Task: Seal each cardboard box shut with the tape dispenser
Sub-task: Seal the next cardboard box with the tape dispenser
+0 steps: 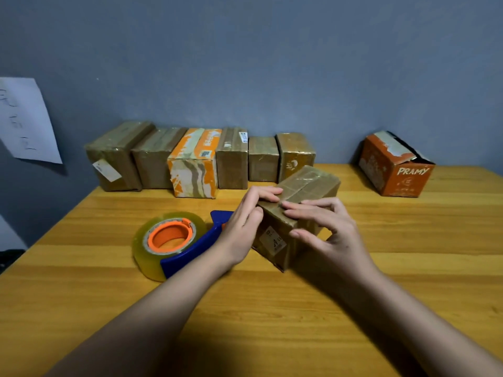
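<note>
The box (296,210) sits mid-bench (272,308), taped on top. It looks light, stiff and slick; hold it by the side walls. Left hand (245,224) and right hand (326,227) press flat fingers on its near edge. The dispenser (174,243) lies just left.

Single head-worn view, forward and down, close over the table (272,308).

front: bare table (272,308) | left: tape dispenser (174,240) | rear: box row (201,159), possibly touching
</note>
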